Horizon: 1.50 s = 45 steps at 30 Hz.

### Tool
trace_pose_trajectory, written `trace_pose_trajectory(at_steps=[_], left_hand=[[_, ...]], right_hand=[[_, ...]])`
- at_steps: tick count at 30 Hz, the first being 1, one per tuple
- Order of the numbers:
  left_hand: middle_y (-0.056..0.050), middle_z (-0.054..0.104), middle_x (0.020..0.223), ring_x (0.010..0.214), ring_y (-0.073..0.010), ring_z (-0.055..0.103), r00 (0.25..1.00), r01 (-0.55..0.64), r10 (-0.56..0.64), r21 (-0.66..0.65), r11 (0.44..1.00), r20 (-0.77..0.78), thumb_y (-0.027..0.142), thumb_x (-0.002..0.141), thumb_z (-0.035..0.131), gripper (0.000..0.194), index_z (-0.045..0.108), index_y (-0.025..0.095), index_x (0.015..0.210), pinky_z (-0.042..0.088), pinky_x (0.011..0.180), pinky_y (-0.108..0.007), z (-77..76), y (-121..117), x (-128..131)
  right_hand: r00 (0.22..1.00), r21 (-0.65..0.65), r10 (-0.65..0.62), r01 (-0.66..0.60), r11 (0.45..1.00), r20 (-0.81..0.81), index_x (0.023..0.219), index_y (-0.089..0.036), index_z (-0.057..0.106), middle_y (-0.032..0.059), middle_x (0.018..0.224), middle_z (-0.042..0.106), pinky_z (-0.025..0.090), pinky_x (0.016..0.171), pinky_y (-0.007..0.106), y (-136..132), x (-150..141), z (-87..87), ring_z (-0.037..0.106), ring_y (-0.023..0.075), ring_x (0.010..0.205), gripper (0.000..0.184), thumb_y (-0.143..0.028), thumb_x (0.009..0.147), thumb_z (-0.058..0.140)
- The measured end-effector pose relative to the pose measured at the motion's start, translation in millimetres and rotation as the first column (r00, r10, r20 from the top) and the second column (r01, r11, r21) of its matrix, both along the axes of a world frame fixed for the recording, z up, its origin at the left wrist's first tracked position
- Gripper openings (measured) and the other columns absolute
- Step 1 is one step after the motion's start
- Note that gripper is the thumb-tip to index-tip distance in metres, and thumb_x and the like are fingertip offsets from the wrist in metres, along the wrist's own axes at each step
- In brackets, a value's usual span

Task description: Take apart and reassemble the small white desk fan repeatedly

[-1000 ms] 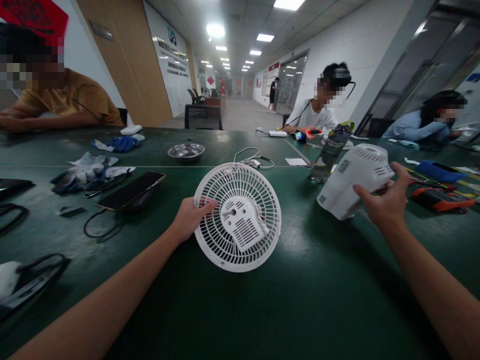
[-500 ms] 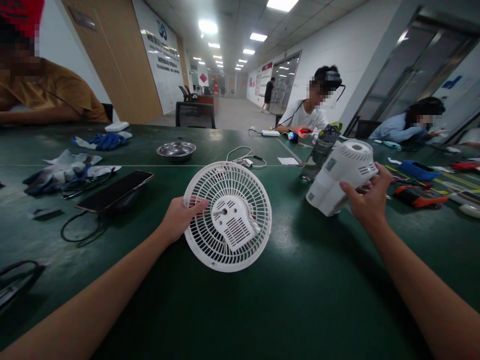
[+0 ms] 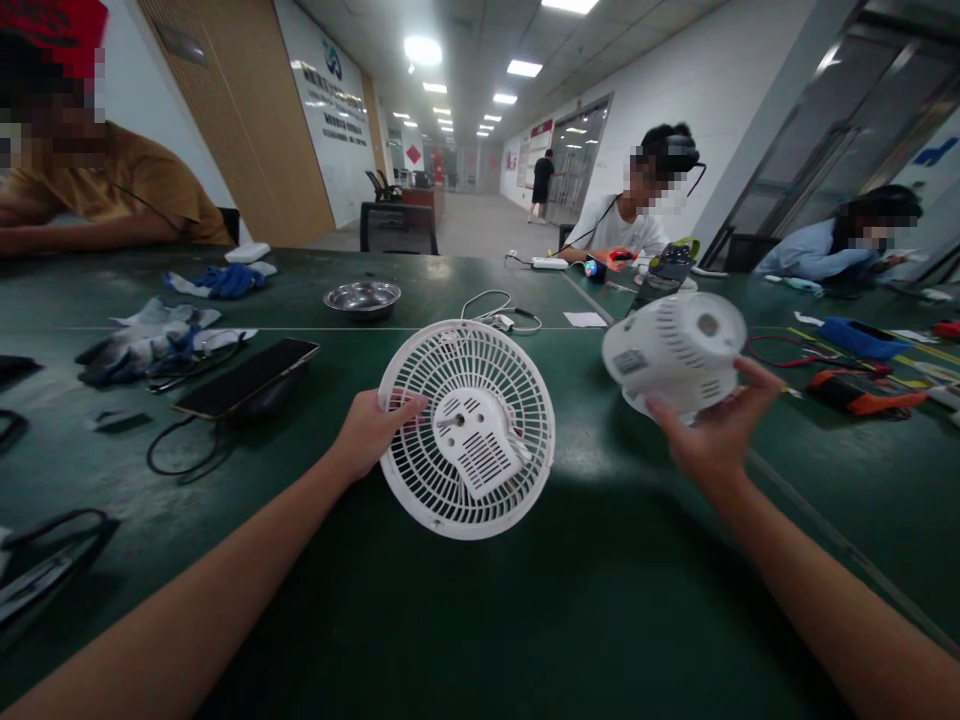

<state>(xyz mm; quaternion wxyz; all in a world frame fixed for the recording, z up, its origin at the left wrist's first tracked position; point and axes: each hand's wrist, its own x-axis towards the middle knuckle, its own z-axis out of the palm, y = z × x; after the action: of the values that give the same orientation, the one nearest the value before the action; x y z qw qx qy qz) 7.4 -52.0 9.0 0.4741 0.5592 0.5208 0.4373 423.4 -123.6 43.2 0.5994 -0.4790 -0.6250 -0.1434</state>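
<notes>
My left hand grips the left rim of a round white fan grille, thumb over the slats. A white motor housing with vent slots sits at the middle of the grille, facing me. Over on the right, my right hand holds a white plastic fan base above the table, fingers round its lower right side. The base lies tilted, with its round vented end and a hole turned toward the right. Some of my right fingers are hidden behind it.
A metal bowl and a white cable lie beyond the grille. A phone and gloves are on the left. Behind the base stands a bottle; an orange-black meter and a blue tray lie right. People sit around the table.
My right hand has turned the fan base from a steep tilt to lying more on its side, its vented end now facing more toward me. The grille stays in my left hand, nearly unmoved.
</notes>
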Motion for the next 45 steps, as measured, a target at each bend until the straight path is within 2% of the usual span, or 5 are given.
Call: trace_pose_trajectory(at_steps=[15, 23, 28, 32, 45], left_hand=[[-0.008, 0.076, 0.081, 0.069, -0.022, 0.071, 0.992, -0.009, 0.02, 0.086, 0.996, -0.122, 0.042, 0.079, 0.076, 0.029, 0.072, 0.015, 0.087, 0.057, 0.062, -0.034, 6.8, -0.9, 2.8], [-0.005, 0.071, 0.067, 0.059, -0.0196, 0.065, 0.963, -0.041, 0.095, 0.209, 0.977, -0.252, 0.046, 0.078, 0.075, 0.03, 0.07, 0.017, 0.075, 0.048, 0.053, -0.031, -2.2, 7.3, -0.7], [-0.006, 0.072, 0.072, 0.063, -0.0206, 0.067, 0.968, -0.07, 0.125, 0.242, 0.968, -0.22, 0.047, 0.078, 0.076, 0.032, 0.068, 0.016, 0.077, 0.05, 0.056, -0.031, 0.1, 1.9, -0.2], [-0.005, 0.072, 0.073, 0.068, -0.0211, 0.067, 0.937, -0.149, 0.257, 0.392, 0.908, -0.237, 0.048, 0.08, 0.073, 0.032, 0.066, 0.017, 0.074, 0.049, 0.06, -0.031, 2.5, -5.7, 2.4], [-0.01, 0.067, 0.071, 0.059, -0.0176, 0.058, 0.991, 0.08, -0.086, 0.06, 0.995, 0.106, 0.086, 0.082, 0.026, 0.078, 0.062, 0.018, 0.075, 0.044, 0.055, -0.028, -7.1, 14.6, -3.5]], right_hand=[[0.979, -0.663, -0.07, 0.181, 0.726, 0.191, 0.132, -0.015, 0.042, 0.0182, 0.107, 0.069, 0.052, 0.082, 0.051, 45.8, -51.7, -45.7, 0.067, 0.0361, 0.093, 0.081, -0.06, 0.072, 0.074], [0.996, -0.479, 0.06, -0.02, 0.878, 0.067, 0.126, -0.02, 0.057, 0.018, 0.133, 0.058, 0.041, 0.106, 0.059, -1.0, -93.7, -25.3, 0.052, 0.0378, 0.127, 0.052, -0.049, 0.084, 0.065], [0.571, -0.496, 0.308, -0.818, 0.292, -0.761, 0.133, -0.028, 0.051, 0.0091, 0.115, 0.07, 0.057, 0.082, 0.05, -36.4, -151.6, -21.3, 0.069, 0.0281, 0.097, 0.048, -0.058, 0.095, 0.047], [0.304, -0.296, 0.253, -0.953, 0.073, -0.918, 0.145, -0.038, 0.036, 0.0058, 0.126, 0.068, 0.058, 0.085, 0.05, -48.9, -175.5, -24.7, 0.069, 0.0285, 0.107, 0.055, -0.058, 0.095, 0.049], [0.663, -0.442, 0.407, -0.734, 0.515, -0.628, 0.147, -0.041, 0.017, 0.0065, 0.115, 0.066, 0.059, 0.062, 0.045, -38.4, -134.4, -24.5, 0.07, 0.0283, 0.083, 0.07, -0.053, 0.091, 0.056]])
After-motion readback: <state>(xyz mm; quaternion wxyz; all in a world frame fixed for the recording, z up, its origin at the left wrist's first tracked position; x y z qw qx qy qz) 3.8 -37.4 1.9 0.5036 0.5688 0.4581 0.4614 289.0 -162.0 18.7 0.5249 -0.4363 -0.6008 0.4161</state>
